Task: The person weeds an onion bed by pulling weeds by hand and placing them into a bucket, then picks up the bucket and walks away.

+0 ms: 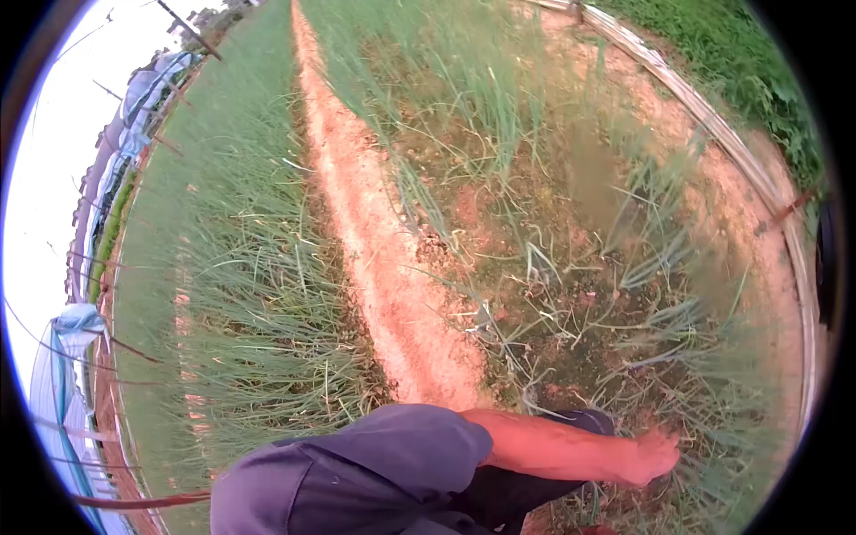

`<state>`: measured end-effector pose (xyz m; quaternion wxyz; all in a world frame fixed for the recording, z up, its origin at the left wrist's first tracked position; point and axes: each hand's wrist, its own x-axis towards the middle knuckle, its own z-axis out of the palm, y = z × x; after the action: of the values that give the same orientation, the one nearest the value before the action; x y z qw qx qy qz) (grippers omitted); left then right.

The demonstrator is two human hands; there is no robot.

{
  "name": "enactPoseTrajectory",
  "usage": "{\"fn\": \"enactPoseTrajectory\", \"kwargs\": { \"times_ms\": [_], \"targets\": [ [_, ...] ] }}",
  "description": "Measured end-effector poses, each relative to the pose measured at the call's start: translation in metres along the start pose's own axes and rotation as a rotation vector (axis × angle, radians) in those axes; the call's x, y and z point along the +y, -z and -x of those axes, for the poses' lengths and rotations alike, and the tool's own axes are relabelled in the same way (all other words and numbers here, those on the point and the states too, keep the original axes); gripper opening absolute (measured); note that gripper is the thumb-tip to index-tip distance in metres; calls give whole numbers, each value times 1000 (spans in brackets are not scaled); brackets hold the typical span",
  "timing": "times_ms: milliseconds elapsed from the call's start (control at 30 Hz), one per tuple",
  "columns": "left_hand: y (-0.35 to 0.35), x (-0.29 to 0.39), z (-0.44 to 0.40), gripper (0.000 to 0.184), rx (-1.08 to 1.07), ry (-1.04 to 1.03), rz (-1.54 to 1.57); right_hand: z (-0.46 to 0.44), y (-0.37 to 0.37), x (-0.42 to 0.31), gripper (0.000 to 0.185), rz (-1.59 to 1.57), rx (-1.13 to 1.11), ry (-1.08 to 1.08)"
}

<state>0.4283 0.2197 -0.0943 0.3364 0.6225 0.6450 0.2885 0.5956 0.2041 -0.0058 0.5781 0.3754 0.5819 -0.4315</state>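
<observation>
My left arm reaches across the bottom of the view from a dark blue short sleeve (374,455). At its end, my left hand (655,456) is low among the green onion plants (687,428) in the right-hand bed. Its fingers look curled at the base of the leaves. Blur and foliage hide what they hold, if anything. Behind the forearm shows a piece of dark cloth (584,421). My right hand cannot be made out; only a small reddish patch lies at the bottom edge. Around the left hand the leaves lean and lie flat, some of them yellowed.
A bare soil furrow (357,223) runs between two beds. Dense green onions (259,267) fill the left bed. On the right, a pale pole-like border (713,125) curves past a reddish stake (785,214). Bluish plastic sheeting (80,357) hangs at the far left.
</observation>
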Motion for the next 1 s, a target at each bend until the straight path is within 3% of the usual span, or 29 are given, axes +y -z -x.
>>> {"fn": "enactPoseTrajectory", "kwargs": {
  "times_ms": [133,233,333,433,500,567,600,700,767,833,1000],
  "targets": [
    [74,39,36,35,-170,-173,-62,1,6,38,34,-398,-103,-39],
    [67,42,40,32,-229,-310,-80,33,8,66,39,-629,55,77],
    [62,43,46,32,-382,-467,-110,84,0,104,38,-916,387,195],
    [61,46,45,33,-566,-570,-98,110,-46,160,40,-1284,1033,477],
    [54,46,45,33,-573,-644,-114,119,-92,209,39,-1408,1252,450],
    [48,41,46,33,-499,-746,-49,124,-149,237,36,-1621,1331,337],
    [48,46,46,33,-554,-701,-69,123,-174,237,35,-1695,1412,86],
    [55,65,46,34,-667,-596,-140,92,-263,284,48,-1916,1066,-18],
    [54,71,48,35,-688,-586,-190,58,-304,287,65,-1917,1030,-117],
    [55,80,50,36,-717,-490,-231,40,-330,303,53,-1906,1119,-286],
    [44,97,46,35,-744,-290,-272,2,-350,340,71,-2594,1362,-85]
  ]
}}
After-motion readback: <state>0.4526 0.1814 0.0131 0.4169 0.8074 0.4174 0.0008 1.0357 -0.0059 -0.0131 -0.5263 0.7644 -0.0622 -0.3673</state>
